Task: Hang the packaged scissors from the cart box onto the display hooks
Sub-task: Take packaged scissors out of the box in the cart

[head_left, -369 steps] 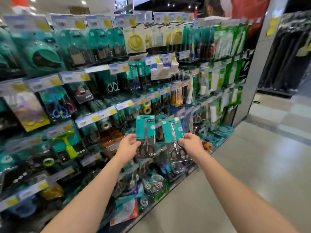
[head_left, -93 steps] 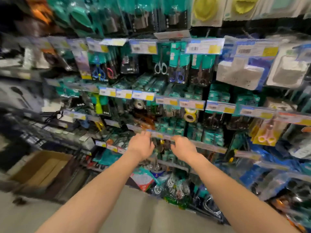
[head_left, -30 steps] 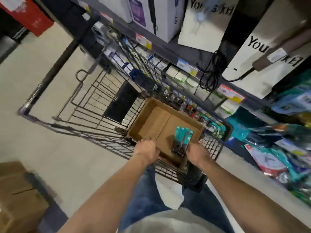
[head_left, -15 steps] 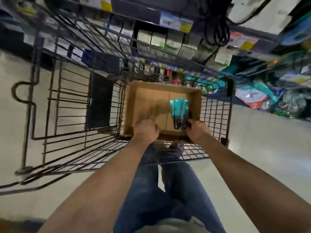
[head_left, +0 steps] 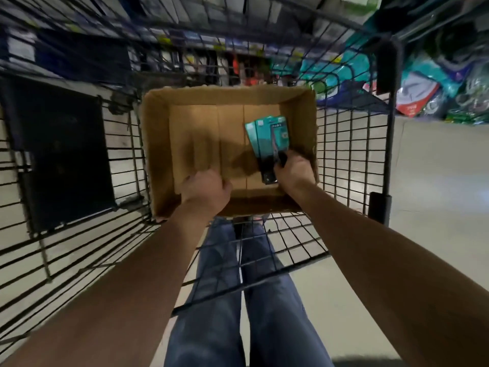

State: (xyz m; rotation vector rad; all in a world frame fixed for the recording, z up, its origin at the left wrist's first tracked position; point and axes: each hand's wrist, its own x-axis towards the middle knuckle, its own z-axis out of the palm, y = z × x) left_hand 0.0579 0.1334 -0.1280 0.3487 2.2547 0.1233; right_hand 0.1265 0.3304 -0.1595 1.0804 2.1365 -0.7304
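Observation:
An open cardboard box (head_left: 156, 144) sits in the wire cart (head_left: 352, 154) below me. On the box floor at the right lies a small stack of teal packaged scissors (head_left: 267, 136), fanned slightly, dark handles toward me. My right hand (head_left: 293, 172) grips the near, handle end of the stack, fingers curled over it. My left hand (head_left: 205, 188) hangs inside the box by its near wall, fingers loosely curled down, with nothing seen in it. The display hooks are out of view.
A dark flat panel (head_left: 63, 154) lies in the cart left of the box. Blurred teal and mixed goods (head_left: 436, 83) fill low shelves at the upper right. Bare floor (head_left: 436, 181) lies right of the cart. My legs in jeans (head_left: 238, 300) stand at the cart's near end.
I turned from the display down to the cart. Both hands went into the box; my right hand closed on the scissors stack's near end, and the view came closer.

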